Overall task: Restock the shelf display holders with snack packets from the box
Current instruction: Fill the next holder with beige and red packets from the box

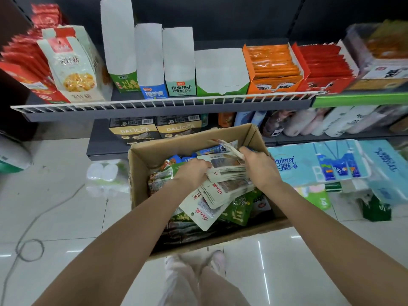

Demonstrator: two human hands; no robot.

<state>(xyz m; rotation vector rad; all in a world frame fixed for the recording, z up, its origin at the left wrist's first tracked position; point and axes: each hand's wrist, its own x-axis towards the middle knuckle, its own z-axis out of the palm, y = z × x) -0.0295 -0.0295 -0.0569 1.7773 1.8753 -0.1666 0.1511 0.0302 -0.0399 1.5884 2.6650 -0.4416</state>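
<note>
You stand on a pale tiled shop floor facing a dark shelf unit, with an open cardboard box at your feet as the landmark. Inside the box, both your hands close on one fanned stack of white snack packets: your left hand curls over its left edge, your right hand clamps the right edge with fingers wrapped around the top packets. The stack sits above loose green packets and darker ones lying in the box's bottom.

Above and behind the box, the wire-fronted shelf carries the display holders. Four white holders directly above the box show only bare inner walls. To the right of those, an orange holder and a red holder are packed with packets. Right of the box, blue tissue packs lie on the floor. Left of it sits a clear pack of white rolls.
</note>
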